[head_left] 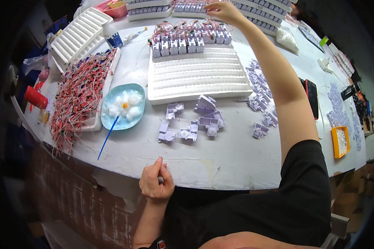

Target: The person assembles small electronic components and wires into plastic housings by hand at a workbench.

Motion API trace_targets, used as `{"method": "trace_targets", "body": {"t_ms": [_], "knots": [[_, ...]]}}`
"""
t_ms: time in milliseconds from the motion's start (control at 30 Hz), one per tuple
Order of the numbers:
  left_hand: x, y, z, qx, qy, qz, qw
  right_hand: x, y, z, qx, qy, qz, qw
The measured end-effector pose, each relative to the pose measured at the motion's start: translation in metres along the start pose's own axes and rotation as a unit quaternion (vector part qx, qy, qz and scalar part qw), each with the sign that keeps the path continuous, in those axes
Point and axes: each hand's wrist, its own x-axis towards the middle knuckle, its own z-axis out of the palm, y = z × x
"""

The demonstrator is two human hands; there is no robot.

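My left hand is at the table's front edge, loosely closed, with nothing visible in its fingers. My right arm stretches far over the table. At its end my right hand hovers by the back trays, with fingertips slightly apart and nothing visible between them. Several pale lilac plastic housings lie in front of the left hand, some with a round part inside. Behind them a white foam tray has grooves, its far rows filled with boxy grey units trailing red wires.
Left of the housings a blue dish contains white cotton-like lumps and a blue stick. Beyond it are wired parts on foam and a white-and-blue bottle. Loose housings, a phone and a yellow box lie right.
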Motion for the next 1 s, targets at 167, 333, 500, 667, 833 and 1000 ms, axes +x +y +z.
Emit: {"method": "trace_targets", "body": {"t_ms": [167, 333, 500, 667, 833, 1000], "knots": [[0.002, -0.001, 0.000, -0.006, -0.007, 0.018, 1.000, -0.062, -0.009, -0.036, -0.060, -0.015, 0.189, 0.980], [-0.002, -0.004, -0.001, -0.001, -0.015, 0.023, 1.000, -0.092, 0.009, -0.006, 0.082, 0.008, 0.262, 0.962], [-0.003, -0.004, 0.000, 0.001, -0.013, 0.027, 1.000, -0.100, -0.008, 0.007, 0.038, 0.032, 0.164, 0.985], [-0.003, -0.003, 0.000, 0.001, -0.010, 0.026, 1.000, -0.100, -0.014, 0.006, -0.027, 0.016, 0.121, 0.992], [-0.004, -0.001, -0.001, 0.017, -0.009, 0.009, 1.000, -0.091, -0.021, 0.007, -0.116, 0.004, 0.117, 0.986], [-0.005, -0.001, 0.001, 0.021, -0.001, 0.010, 1.000, -0.090, -0.017, 0.017, -0.148, 0.017, 0.112, 0.982]]}}
